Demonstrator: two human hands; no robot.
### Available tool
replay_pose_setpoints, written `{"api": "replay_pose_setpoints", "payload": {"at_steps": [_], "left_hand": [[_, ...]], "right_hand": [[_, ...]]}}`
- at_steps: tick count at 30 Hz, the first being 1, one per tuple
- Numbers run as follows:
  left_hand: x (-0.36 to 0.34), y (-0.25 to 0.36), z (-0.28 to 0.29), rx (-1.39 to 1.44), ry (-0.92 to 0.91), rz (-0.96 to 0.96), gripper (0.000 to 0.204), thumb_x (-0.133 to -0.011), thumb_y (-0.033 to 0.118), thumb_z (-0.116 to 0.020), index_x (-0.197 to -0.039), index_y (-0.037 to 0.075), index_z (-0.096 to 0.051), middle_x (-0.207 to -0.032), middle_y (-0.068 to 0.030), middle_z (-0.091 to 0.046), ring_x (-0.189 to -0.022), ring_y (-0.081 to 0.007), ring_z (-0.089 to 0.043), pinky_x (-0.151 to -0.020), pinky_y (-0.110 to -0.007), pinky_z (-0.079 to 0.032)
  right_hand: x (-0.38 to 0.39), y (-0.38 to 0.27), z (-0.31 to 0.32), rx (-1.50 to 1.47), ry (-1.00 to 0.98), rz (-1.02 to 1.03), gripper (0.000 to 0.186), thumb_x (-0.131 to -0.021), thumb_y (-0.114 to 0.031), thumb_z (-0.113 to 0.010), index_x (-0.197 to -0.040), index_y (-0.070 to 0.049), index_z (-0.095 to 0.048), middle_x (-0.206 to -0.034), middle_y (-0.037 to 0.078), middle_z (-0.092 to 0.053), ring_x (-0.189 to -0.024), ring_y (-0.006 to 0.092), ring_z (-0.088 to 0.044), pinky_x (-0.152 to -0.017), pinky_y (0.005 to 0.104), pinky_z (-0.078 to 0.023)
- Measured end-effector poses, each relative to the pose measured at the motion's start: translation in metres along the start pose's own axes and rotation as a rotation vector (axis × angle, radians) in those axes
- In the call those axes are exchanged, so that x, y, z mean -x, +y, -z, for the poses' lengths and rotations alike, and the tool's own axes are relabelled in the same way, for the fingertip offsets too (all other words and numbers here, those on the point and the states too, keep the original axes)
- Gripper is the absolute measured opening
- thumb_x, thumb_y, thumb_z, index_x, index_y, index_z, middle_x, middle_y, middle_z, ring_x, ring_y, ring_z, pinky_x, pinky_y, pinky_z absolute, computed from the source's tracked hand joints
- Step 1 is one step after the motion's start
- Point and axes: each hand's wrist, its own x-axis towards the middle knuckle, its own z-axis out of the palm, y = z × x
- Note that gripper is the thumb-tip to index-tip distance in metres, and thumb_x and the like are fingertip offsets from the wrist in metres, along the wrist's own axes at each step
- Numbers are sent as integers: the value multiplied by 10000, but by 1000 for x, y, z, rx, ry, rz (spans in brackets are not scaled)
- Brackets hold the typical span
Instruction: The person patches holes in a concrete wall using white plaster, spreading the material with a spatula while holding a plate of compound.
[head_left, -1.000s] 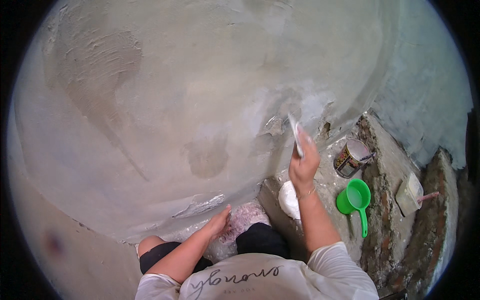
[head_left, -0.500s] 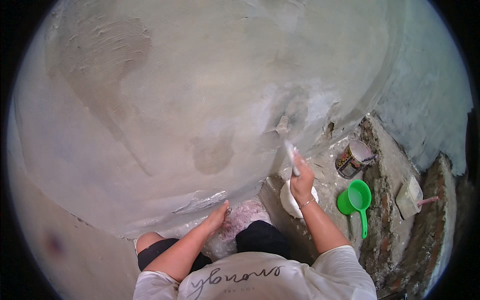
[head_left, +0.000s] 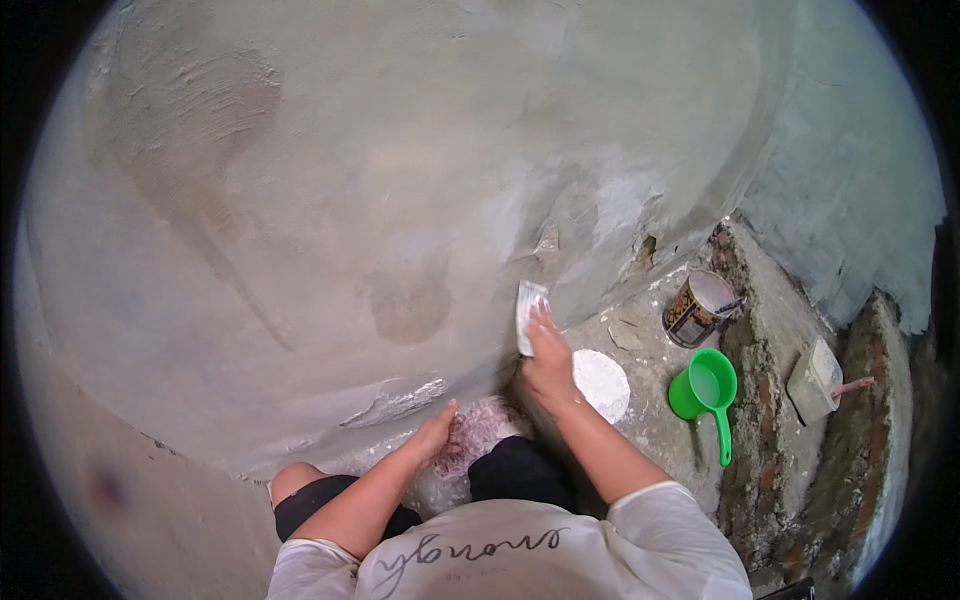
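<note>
A white, flat rectangular tool [head_left: 530, 315] is in my right hand [head_left: 545, 365], held beside the patched lower plaster wall [head_left: 300, 170]. My fingers are wrapped round it. My left hand [head_left: 435, 432] has its fingers extended near the wall's bottom ledge, above a mottled pinkish, crumpled thing [head_left: 485, 425] by my knees; whether it touches either is unclear. A round white thing [head_left: 600, 385], perhaps a container of powder, sits just right of my right hand.
On the rough step [head_left: 640, 450] at the right stand a paint tin [head_left: 695, 310] with a tool in it, a green jug [head_left: 700, 395] holding cloudy liquid and a pale plastic tub [head_left: 813, 380] with a pink handle. Jagged stair edges and a grey-green wall [head_left: 850, 200] lie beyond.
My right hand has moved down and leftward with the white tool, away from the damaged patch, and shows more of its flat face. My left hand has barely moved.
</note>
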Motion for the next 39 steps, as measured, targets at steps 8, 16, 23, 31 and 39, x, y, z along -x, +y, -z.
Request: {"api": "replay_pose_setpoints", "payload": {"at_steps": [8, 16, 23, 31, 39], "left_hand": [[-7, -7, 5, -3, 4, 24, 805, -933, 608, -374, -1450, 6, -242, -1432, -169, -381, -1109, -291, -510, -882, -393, -460], [-12, -9, 12, 2, 28, -1, 782, -934, 606, -378, -1425, 3, -293, -1400, -154, -416, -1049, -272, -509, -882, -418, -454], [-9, -10, 15, 17, 57, 0, 761, -933, 592, -400, -1416, 12, -306, -1366, -153, -444, -1034, -272, -521, -866, -422, -464], [-13, -7, 13, -20, 9, -31, 769, -935, 585, -403, -1423, 3, -284, -1369, -153, -442, -1014, -260, -537, -848, -390, -478], [-10, -6, 21, -17, 36, -64, 760, -941, 579, -394, -1407, -12, -295, -1364, -160, -441, -1023, -269, -539, -856, -388, -473]], "right_hand": [[-82, -14, 90, -1152, 224, -567, 275, -860, -45, -618, -1109, 62, -570, -1005, 158, -654, -834, 242, -666, -702, 369, -570], [-51, 14, 14, -1371, 274, -879, 272, -856, -5, -606, -1123, 28, -562, -1042, 126, -638, -855, 234, -662, -590, 356, -586], [-38, 31, 84, -515, 465, -627, 284, -859, -38, -631, -1125, 51, -588, -1048, 103, -647, -861, 188, -637, -751, 307, -513], [-111, 15, 55, 205, 537, -61, 557, -662, 100, -541, -1205, -14, -591, -1093, 215, -603, -1028, 368, -568, -924, 405, -439], [-38, -34, 66, 43, 291, 40, 612, -621, 105, -529, -1215, -30, -595, -1164, 222, -590, -1129, 371, -541, -942, 434, -428]]}}
